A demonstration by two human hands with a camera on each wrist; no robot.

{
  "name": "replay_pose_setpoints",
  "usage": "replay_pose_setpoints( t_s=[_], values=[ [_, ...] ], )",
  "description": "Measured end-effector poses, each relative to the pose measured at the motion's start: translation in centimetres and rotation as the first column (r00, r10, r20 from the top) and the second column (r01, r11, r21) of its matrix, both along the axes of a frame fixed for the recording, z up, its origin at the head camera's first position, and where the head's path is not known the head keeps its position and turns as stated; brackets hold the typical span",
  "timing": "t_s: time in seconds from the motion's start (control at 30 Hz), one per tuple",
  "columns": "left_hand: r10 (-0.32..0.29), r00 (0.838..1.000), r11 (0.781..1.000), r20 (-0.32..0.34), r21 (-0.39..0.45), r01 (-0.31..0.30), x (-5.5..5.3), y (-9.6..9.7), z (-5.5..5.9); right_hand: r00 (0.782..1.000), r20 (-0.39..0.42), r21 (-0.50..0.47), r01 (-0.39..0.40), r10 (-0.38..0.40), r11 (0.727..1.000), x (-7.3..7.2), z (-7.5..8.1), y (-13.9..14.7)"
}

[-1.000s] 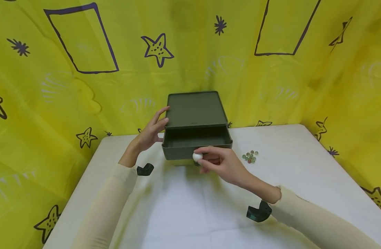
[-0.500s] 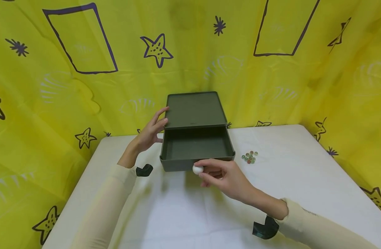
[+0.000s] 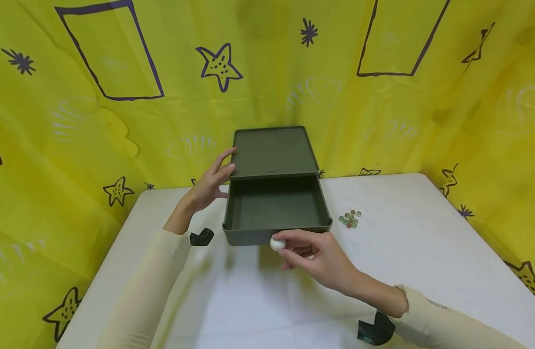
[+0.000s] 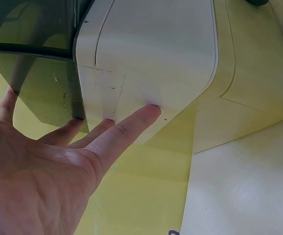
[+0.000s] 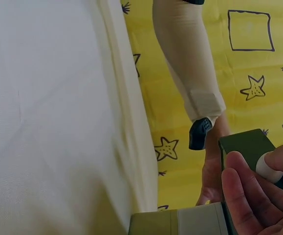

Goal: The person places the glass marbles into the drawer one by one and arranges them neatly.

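Observation:
A small dark green drawer box (image 3: 273, 152) stands at the back of the table with its drawer (image 3: 236, 237) pulled out; nothing shows lying inside. Thumb and forefinger of my right hand (image 3: 324, 259) pinch the round white knob (image 3: 276, 244) on the drawer front. My left hand (image 3: 204, 186) rests against the box's left side, fingers spread and mostly straight. In the left wrist view its fingertips touch a white panel (image 4: 156, 49) below the green part. Seen from the right wrist, the knob (image 5: 267, 169) sits between thumb and curled fingers.
Several small glass marbles (image 3: 350, 219) lie in a cluster on the white tabletop (image 3: 389, 223), right of the box. A yellow curtain (image 3: 267, 106) with starfish drawings hangs close behind the box and along the sides. Dark wrist cameras (image 3: 376, 330) sit at both sleeves.
My right hand has drawn the drawer out toward me by its knob, so more of its inside shows. My left hand has stayed on the box's side. The marbles have not moved.

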State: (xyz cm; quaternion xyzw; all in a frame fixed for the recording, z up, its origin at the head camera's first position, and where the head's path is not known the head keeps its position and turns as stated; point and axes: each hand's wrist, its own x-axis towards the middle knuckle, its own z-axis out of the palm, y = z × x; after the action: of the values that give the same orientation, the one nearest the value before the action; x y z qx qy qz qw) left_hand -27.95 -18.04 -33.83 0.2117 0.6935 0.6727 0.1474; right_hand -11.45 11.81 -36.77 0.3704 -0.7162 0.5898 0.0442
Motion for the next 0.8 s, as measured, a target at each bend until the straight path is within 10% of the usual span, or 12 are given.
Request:
replay_pose_setpoints(
  t_s=[0.8],
  values=[
    [0.001, 1.0, 1.0, 0.001, 0.003, -0.001, -0.1, -0.1, 0.0, 0.994, -0.024, 0.098, -0.103, 0.106, 0.99, -0.2, 0.3, 2.1]
  ],
)
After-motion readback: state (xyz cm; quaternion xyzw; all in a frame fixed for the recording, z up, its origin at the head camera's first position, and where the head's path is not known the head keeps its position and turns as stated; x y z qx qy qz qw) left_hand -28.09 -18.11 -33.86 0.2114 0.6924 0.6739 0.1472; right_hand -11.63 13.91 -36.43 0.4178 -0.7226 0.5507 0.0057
